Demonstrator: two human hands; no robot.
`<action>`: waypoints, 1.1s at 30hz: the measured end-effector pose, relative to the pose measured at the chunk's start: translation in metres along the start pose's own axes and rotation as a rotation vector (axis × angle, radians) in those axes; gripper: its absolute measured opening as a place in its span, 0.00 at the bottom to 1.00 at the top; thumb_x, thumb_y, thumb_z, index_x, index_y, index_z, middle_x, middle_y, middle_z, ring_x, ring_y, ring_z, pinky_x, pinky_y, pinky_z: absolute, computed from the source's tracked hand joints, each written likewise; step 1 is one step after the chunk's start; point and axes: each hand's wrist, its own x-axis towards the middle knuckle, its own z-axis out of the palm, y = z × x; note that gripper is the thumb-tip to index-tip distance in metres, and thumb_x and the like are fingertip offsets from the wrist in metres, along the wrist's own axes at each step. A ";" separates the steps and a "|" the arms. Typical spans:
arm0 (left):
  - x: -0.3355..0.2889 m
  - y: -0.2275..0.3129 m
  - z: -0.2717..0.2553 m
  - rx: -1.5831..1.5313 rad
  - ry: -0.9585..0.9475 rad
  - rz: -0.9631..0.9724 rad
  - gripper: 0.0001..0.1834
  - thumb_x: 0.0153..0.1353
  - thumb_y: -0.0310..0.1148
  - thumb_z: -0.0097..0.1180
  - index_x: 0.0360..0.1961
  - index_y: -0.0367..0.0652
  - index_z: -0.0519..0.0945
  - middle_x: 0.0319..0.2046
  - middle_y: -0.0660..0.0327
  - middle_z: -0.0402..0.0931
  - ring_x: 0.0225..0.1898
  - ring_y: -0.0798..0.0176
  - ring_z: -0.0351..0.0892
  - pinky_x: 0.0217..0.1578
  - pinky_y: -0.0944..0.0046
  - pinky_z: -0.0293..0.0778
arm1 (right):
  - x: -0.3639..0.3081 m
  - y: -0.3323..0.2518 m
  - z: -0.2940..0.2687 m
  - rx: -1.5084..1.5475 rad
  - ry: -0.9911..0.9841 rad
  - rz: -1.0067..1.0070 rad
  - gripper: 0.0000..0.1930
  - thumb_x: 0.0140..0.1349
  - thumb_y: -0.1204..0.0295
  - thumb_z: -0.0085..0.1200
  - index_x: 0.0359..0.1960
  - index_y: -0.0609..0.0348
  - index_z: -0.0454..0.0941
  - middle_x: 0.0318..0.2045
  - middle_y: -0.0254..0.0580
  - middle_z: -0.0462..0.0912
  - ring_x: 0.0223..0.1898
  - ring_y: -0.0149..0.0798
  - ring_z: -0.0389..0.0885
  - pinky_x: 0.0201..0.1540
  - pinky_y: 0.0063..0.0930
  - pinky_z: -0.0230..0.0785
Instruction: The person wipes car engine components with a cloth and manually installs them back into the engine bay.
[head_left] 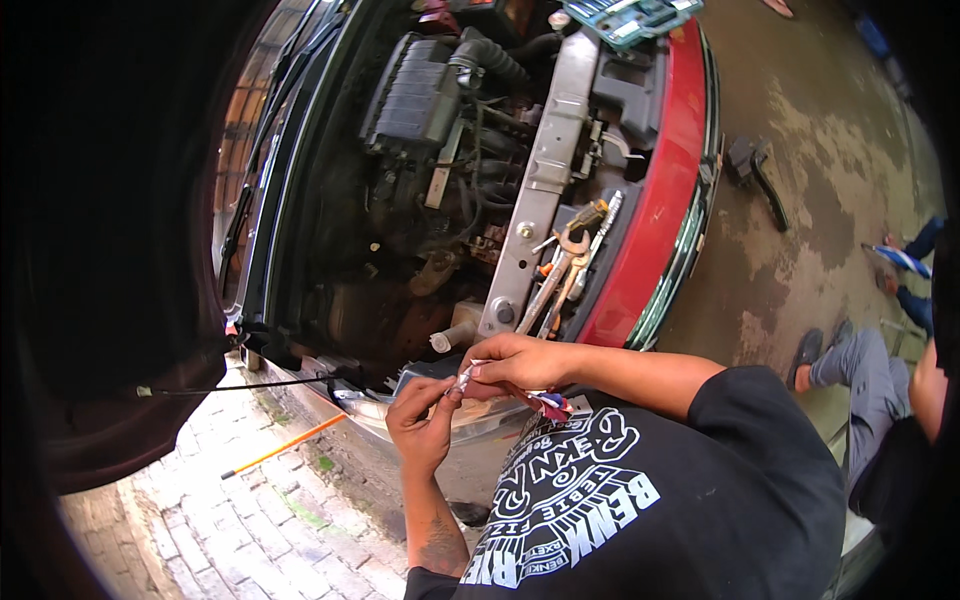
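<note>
My left hand [420, 415] and my right hand [508, 362] meet over the near corner of an open engine bay. Between their fingertips is a small whitish-silver part [464, 380], too small for its kind to show. Both hands are closed on it in a pinch. Below my right hand hangs a bunched red, blue and white cloth [550, 404]; its upper end is hidden by the hand. Just beyond the hands, a capped translucent reservoir neck [445, 341] sticks up beside the grey metal crossbar [545, 170].
Open-ended wrenches [548, 290] and a yellow-handled screwdriver [588, 213] lie behind the red bumper [655, 185]. A teal tool case [630, 22] rests at the far end. A thin black rod [255, 385] crosses at left. Another person's legs [855, 385] are at right.
</note>
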 end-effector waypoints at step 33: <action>-0.039 -0.007 -0.037 0.203 -0.093 0.283 0.09 0.54 0.25 0.68 0.36 0.37 0.84 0.30 0.56 0.80 0.32 0.52 0.79 0.33 0.58 0.74 | -0.012 -0.017 0.053 -0.695 -0.011 -0.093 0.16 0.71 0.62 0.56 0.46 0.66 0.78 0.27 0.37 0.79 0.31 0.26 0.72 0.34 0.28 0.68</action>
